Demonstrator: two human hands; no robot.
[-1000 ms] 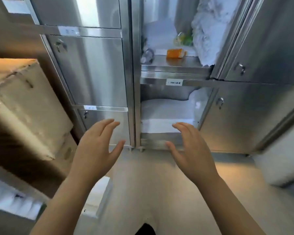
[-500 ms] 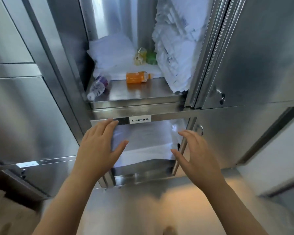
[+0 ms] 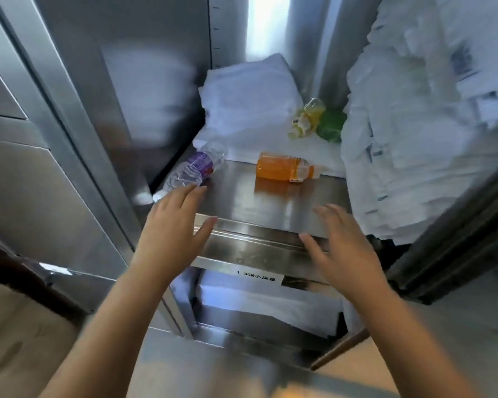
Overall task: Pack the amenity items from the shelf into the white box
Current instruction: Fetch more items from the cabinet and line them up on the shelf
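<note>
Single head-worn wide-angle view. Faces forward and down into open steel cabinet [image 3: 78, 156], close to shelf [image 3: 270, 205] front edge. Arms enter from bottom of frame; left hand [image 3: 170, 234], right hand [image 3: 342, 248] mid-picture. Verticals lean, edges blurred.

One white strip label [image 3: 259, 278] is stuck on the steel front edge below the shelf [image 3: 270, 205], above the lower compartment. Its dark print is blurred but reads roughly "1 35M" followed by the Chinese characters "小床单". The clear water bottle [image 3: 189, 172] lying on the shelf has a purple wrapper, but its print cannot be read. The orange bottle [image 3: 281, 168] carries a pale label near its neck, too small and blurred to read. The yellowish bottle [image 3: 306, 117] at the back shows a small dark printed patch, illegible. The white packets [image 3: 414, 145] stacked on the right bear dark printed marks, also unreadable.
</note>
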